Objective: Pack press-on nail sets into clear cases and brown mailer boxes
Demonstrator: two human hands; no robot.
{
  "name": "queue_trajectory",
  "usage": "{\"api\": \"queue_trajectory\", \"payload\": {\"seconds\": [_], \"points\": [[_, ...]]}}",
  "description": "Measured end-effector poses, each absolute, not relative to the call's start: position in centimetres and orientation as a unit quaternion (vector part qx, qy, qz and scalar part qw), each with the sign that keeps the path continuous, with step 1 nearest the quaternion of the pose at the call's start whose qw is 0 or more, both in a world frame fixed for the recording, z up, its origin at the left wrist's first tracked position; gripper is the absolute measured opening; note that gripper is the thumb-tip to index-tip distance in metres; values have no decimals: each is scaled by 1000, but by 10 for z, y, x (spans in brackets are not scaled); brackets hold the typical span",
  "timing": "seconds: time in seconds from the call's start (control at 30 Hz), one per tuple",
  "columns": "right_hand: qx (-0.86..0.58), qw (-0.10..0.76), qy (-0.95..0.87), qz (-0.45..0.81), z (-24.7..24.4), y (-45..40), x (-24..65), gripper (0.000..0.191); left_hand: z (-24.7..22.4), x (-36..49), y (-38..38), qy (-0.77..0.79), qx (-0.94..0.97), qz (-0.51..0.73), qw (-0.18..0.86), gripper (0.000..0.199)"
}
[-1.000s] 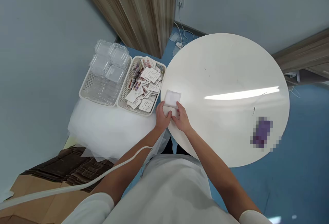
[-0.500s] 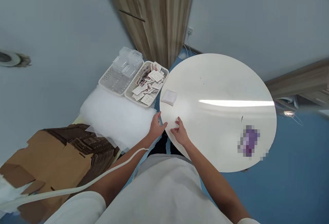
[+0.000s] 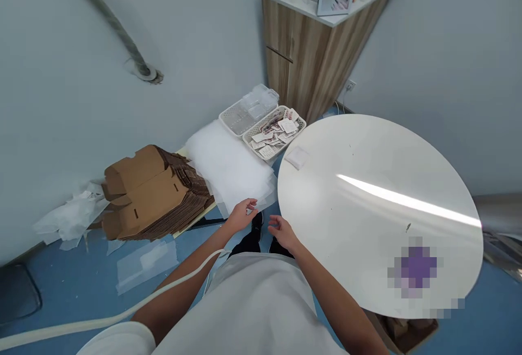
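My left hand (image 3: 242, 215) hangs with its fingers apart and nothing in them, in front of a stack of thin white foam sheets (image 3: 226, 162). My right hand (image 3: 282, 231), also holding nothing and with its fingers loosely bent, is at the near left edge of the round white table (image 3: 338, 224). A small folded white packet (image 3: 297, 157) lies on the table's far left edge. Beyond the foam sheets, a white basket (image 3: 247, 143) holds many printed cards (image 3: 275, 132). Beside it, another basket (image 3: 228, 117) holds clear plastic boxes (image 3: 260, 103).
Flat brown cardboard boxes (image 3: 150, 192) are stacked at the left, near crumpled white wrapping (image 3: 73, 216). A wood-grain cabinet (image 3: 304, 56) stands in the corner. A blurred purple item (image 3: 418, 267) lies on the table. A pale cable (image 3: 163, 290) runs past my left arm.
My view has swung left, bringing the cardboard stack and cabinet top further into sight. Both hands have moved from over the table's edge toward its left; both stay empty.
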State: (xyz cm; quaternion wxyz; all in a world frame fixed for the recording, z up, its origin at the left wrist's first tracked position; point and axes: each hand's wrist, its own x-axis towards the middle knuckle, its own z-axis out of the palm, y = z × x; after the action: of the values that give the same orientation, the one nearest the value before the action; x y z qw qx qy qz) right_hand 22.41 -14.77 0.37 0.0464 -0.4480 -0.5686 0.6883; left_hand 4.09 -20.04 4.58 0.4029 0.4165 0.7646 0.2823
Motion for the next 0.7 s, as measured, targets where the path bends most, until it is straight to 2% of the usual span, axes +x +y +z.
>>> {"api": "queue_trajectory", "payload": {"seconds": [0.33, 0.7], "points": [[-403, 47, -626, 666, 1, -150, 176, 36, 61, -1, -250, 777, 420, 312, 350, 36], [-308, 36, -705, 638, 32, -179, 75, 30, 73, -89, -307, 779, 373, 412, 289, 36]]}}
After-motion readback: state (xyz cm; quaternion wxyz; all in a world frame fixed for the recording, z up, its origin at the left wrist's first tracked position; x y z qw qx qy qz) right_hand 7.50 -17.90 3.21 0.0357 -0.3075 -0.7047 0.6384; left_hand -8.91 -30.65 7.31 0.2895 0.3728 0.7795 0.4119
